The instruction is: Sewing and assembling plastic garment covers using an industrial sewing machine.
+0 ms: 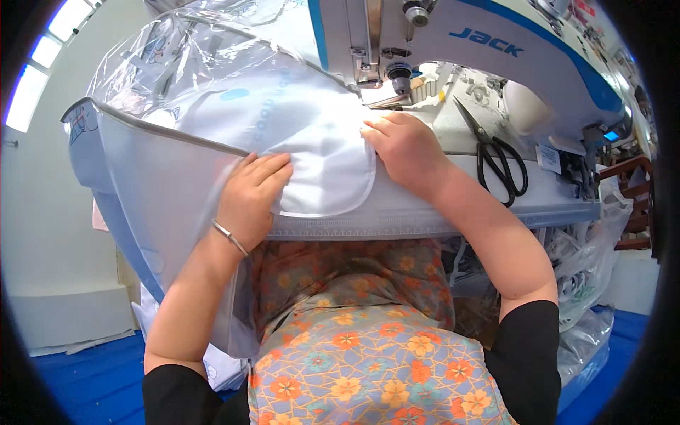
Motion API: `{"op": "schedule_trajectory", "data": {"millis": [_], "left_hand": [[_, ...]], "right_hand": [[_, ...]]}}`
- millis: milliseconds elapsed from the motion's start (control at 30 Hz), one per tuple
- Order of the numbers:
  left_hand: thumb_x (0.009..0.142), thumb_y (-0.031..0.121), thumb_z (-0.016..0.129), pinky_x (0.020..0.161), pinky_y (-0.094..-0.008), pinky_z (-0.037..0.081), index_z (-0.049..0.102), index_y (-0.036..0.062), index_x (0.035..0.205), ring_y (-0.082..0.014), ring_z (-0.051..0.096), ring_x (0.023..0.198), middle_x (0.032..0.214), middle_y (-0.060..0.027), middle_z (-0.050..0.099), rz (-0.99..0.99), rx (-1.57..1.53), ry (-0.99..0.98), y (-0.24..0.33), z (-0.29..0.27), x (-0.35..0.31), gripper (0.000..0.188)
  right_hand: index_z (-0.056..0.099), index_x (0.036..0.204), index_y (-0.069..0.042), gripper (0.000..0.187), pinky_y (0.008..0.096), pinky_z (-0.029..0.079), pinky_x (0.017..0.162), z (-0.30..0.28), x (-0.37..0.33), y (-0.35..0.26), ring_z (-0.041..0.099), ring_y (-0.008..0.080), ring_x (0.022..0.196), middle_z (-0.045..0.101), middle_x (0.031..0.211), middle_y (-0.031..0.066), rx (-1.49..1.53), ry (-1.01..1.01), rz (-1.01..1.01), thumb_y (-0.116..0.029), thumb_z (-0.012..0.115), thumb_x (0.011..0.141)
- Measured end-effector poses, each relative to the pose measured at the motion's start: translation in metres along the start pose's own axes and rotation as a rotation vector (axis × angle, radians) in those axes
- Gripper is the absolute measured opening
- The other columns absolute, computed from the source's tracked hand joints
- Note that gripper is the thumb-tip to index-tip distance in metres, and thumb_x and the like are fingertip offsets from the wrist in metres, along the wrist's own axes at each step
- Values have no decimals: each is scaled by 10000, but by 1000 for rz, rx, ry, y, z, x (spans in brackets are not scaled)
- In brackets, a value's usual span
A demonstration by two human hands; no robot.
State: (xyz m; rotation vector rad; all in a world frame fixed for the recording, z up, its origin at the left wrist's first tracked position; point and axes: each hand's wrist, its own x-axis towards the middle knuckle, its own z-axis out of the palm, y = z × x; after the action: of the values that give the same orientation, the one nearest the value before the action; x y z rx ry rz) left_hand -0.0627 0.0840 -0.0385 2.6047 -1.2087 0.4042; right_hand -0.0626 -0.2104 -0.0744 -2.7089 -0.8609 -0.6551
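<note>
My left hand (pixel 251 193) lies flat on a white fabric panel (pixel 319 152), fingers together, pressing near its lower left rounded corner. My right hand (pixel 405 145) presses the same panel's right edge, just in front of the presser foot (pixel 400 78) of a white and blue sewing machine (pixel 496 49). The white panel lies on a larger pale blue piece (pixel 163 184) with grey piping and a zipper edge. Clear plastic sheeting (pixel 191 57) is joined to it and bulges up at the back left. A thin bangle sits on my left wrist.
Black scissors (pixel 496 152) lie on the machine table to the right of my right hand. Crumpled clear plastic bags (pixel 588 269) hang at the right below the table. A blue floor (pixel 85 375) shows at lower left. A wooden frame (pixel 634 191) stands far right.
</note>
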Motion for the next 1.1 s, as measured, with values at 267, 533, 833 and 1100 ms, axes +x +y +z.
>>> {"op": "schedule_trajectory", "data": {"millis": [267, 533, 833, 1100], "left_hand": [[750, 37, 611, 938, -406, 486, 721, 62, 1007, -233, 641, 1041, 1111, -46, 720, 240, -108, 53, -8, 9, 13, 280], [744, 87, 604, 909, -379, 485, 740, 63, 914, -224, 635, 982, 1066, -30, 736, 231, -26, 90, -19, 17, 36, 220], [765, 97, 603, 938, -361, 468, 737, 59, 902, -220, 621, 1010, 1084, -28, 725, 220, 82, 123, -34, 25, 53, 195], [748, 113, 599, 839, -349, 502, 704, 31, 897, -206, 620, 927, 966, -46, 667, 220, 223, 167, -19, 36, 54, 200]], "right_hand": [[684, 1047, -40, 229, 379, 536, 889, 0, -1, 1, 663, 270, 1007, 703, 1105, 100, 57, 64, 44, -47, 601, 833], [677, 1045, -45, 234, 374, 545, 873, -2, -3, 0, 663, 278, 1001, 698, 1104, 102, 89, 76, 36, -19, 605, 824], [692, 1120, -47, 304, 395, 551, 836, 1, 3, -10, 657, 301, 952, 691, 1125, 137, 59, 37, 59, -27, 635, 822], [694, 1143, -54, 286, 402, 545, 844, 3, 11, -17, 653, 313, 953, 687, 1134, 154, 22, 40, 96, -62, 641, 862]]}}
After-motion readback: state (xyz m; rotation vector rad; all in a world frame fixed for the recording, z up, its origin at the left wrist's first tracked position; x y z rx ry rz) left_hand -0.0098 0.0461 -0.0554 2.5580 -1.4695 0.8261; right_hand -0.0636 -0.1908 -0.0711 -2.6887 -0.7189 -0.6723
